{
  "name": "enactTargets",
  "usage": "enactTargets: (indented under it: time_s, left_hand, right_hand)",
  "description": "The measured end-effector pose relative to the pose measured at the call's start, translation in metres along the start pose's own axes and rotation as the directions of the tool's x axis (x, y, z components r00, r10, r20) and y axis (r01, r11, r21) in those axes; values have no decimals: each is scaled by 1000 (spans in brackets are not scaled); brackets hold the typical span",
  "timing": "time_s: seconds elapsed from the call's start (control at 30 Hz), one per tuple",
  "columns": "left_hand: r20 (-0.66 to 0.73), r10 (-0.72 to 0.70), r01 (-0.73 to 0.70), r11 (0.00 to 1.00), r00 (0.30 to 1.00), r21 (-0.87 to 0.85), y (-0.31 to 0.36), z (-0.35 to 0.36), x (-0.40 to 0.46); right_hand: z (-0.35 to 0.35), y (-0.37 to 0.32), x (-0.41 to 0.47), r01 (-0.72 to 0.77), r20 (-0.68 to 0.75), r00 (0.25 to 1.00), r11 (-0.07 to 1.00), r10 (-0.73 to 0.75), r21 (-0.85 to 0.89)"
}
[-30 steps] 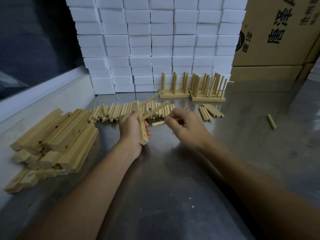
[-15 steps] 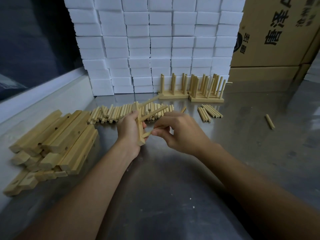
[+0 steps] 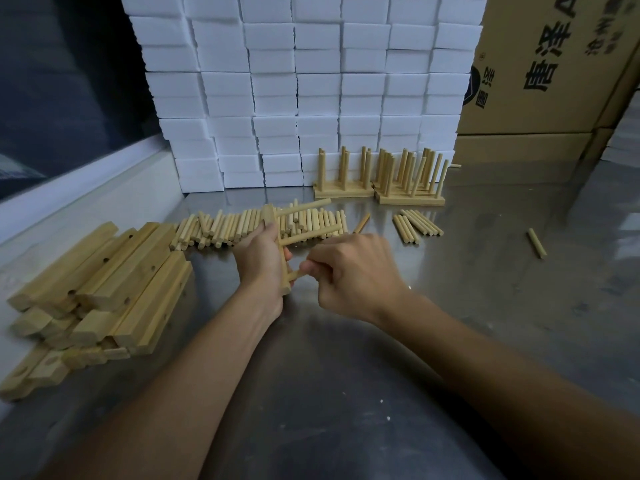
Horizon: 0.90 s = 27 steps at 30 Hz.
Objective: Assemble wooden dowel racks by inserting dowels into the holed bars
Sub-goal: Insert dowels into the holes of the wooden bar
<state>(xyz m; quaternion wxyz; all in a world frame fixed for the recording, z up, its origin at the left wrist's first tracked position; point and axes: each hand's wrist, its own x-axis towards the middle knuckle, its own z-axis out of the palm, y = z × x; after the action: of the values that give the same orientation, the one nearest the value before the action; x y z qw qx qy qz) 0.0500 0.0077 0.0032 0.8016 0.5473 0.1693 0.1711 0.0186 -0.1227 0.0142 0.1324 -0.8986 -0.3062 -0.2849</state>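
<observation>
My left hand (image 3: 261, 259) grips a holed wooden bar (image 3: 268, 216) held on end above the steel table (image 3: 346, 393). Two dowels (image 3: 304, 207) stick out of the bar toward the right. My right hand (image 3: 353, 271) pinches a third dowel (image 3: 296, 274) whose tip meets the bar's lower part. Loose dowels (image 3: 235, 226) lie in a row behind my hands. A pile of holed bars (image 3: 104, 282) lies at the left. Finished racks (image 3: 381, 178) stand at the back.
A wall of white foam blocks (image 3: 311, 81) rises behind the racks. Cardboard boxes (image 3: 554, 64) stand at the back right. A small bundle of dowels (image 3: 417, 225) and a single dowel (image 3: 536, 243) lie to the right. A raised ledge (image 3: 86, 188) borders the table's left side.
My right hand picked a dowel from the row, brought it down and left to the bar, and now holds its tip against the bar's lower part. The left hand stayed put.
</observation>
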Motion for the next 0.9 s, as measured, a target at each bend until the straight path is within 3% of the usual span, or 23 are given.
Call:
enactTargets:
  time_s: [0.2, 0.37, 0.53, 0.67, 0.9]
  left_hand:
    - [72, 62, -65, 997, 995, 42, -2, -2, -1]
    - [56, 9, -11, 1000, 998, 19, 1, -4, -2]
    - [44, -93, 94, 995, 995, -28, 5, -6, -1]
    - [46, -90, 91, 996, 995, -25, 5, -5, 0]
    - [67, -21, 20, 1000, 998, 20, 3, -5, 1]
  right_hand:
    - [5, -1, 2, -223, 140, 968, 968, 206, 116]
    - [-1, 1, -1, -37, 98, 995, 979, 18, 200]
    - [1, 1, 1, 72, 18, 997, 988, -76, 137]
    - [0, -4, 0, 47, -58, 997, 992, -40, 119]
    - [1, -9, 3, -75, 82, 994, 992, 67, 102]
